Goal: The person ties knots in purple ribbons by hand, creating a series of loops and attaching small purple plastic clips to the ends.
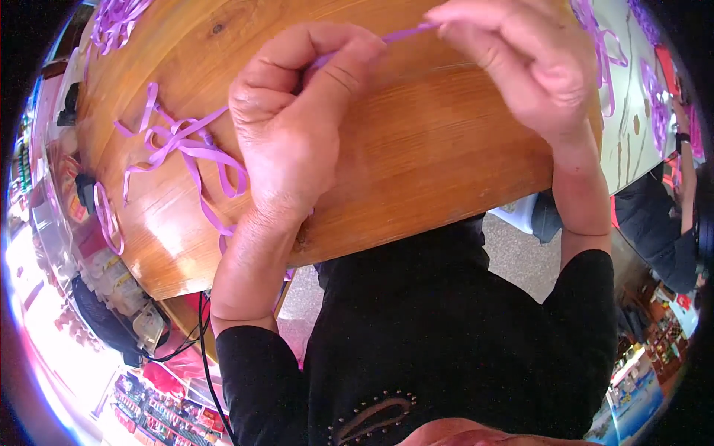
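A narrow purple ribbon (409, 33) is stretched between my two hands above the wooden table. My left hand (297, 111) is closed in a fist, its thumb pressing the ribbon against the curled fingers. At the other end, my right hand (520, 59) pinches the ribbon between thumb and fingertips. Beside my left wrist lies a loose tangle of purple ribbon (178, 141), with loops and a knotted part. One strand from it runs toward my left hand; whether it joins the held piece is hidden behind the fist.
More purple ribbon (115, 26) is heaped at the table's far left. A ribbon loop (108, 219) hangs at the left edge of the wooden table (416, 171). To the right, a white table (628, 111) carries purple strands. Another person's arm (686, 163) shows beyond it. Black cables (202, 349) hang at lower left.
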Tool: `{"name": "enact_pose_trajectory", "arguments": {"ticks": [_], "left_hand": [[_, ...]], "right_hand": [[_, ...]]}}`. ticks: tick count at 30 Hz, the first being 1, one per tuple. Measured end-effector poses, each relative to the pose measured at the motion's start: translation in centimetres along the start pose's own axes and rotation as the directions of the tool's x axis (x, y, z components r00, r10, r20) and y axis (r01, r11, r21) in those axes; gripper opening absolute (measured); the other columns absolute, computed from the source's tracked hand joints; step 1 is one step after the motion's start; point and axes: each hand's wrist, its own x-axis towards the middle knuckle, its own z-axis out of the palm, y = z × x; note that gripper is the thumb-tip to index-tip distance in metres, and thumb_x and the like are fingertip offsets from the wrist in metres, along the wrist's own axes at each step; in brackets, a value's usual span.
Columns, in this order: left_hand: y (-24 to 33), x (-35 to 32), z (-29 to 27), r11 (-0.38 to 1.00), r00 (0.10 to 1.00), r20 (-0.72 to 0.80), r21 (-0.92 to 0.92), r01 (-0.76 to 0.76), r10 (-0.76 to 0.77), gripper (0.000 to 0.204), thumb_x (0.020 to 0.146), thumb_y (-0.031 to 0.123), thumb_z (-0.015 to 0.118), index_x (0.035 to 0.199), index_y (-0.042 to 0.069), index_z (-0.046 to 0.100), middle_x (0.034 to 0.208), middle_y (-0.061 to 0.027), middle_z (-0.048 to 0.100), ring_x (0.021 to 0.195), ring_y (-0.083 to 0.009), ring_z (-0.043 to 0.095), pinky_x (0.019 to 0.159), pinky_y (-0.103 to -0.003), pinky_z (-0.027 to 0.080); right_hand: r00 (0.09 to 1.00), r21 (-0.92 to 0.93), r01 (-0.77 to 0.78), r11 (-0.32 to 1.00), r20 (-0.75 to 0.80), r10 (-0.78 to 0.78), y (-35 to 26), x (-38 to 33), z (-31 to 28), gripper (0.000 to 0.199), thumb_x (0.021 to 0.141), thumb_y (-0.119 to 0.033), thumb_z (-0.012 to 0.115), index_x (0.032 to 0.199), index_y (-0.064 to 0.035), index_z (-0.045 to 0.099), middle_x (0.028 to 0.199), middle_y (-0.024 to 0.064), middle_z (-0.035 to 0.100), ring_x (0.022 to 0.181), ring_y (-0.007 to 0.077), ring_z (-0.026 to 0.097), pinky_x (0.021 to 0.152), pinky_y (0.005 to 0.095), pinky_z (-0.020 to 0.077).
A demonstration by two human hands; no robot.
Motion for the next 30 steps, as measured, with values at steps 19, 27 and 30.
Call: {"name": "enact_pose_trajectory", "arguments": {"ticks": [19, 27, 30], "left_hand": [[-0.2, -0.2, 0.9, 0.999, 0.999, -0.005, -0.024, -0.049, 0.049, 0.003, 0.081, 0.003, 0.065, 0.083, 0.000, 0.064, 0.070, 0.0038, 0.058, 0.063, -0.0007, 0.048, 0.054, -0.017, 0.040], [0.6, 1.2, -0.5, 0.789, 0.893, 0.205, 0.419, -0.450, 0.401, 0.011, 0.079, 0.005, 0.067, 0.088, 0.000, 0.065, 0.072, -0.0010, 0.061, 0.066, -0.0071, 0.055, 0.060, -0.022, 0.045], [2.4, 1.0, -1.8, 0.818, 0.952, 0.124, 0.488, -0.304, 0.280, 0.013, 0.081, 0.006, 0.066, 0.092, 0.000, 0.066, 0.078, -0.0002, 0.064, 0.072, -0.0069, 0.057, 0.064, -0.021, 0.047]], "right_hand": [[0.969, -0.045, 0.247, 0.968, 0.041, -0.245, 0.5, 0.0, 1.4, 0.019, 0.074, 0.008, 0.065, 0.091, 0.0006, 0.063, 0.075, 0.0069, 0.059, 0.073, 0.0156, 0.057, 0.065, 0.0241, 0.0455], [0.709, 0.592, -0.169, 0.788, -0.483, 0.514, 5.8, -2.1, -2.1, 0.014, 0.090, -0.005, 0.052, 0.094, 0.0067, 0.059, 0.088, 0.0083, 0.059, 0.082, 0.0188, 0.055, 0.080, 0.0301, 0.0435], [0.677, 0.689, -0.061, 0.723, -0.503, 0.537, 6.7, -1.5, -2.8, 0.015, 0.092, -0.006, 0.049, 0.094, 0.0070, 0.057, 0.087, 0.0103, 0.057, 0.084, 0.0184, 0.051, 0.087, 0.0352, 0.0393]]}}
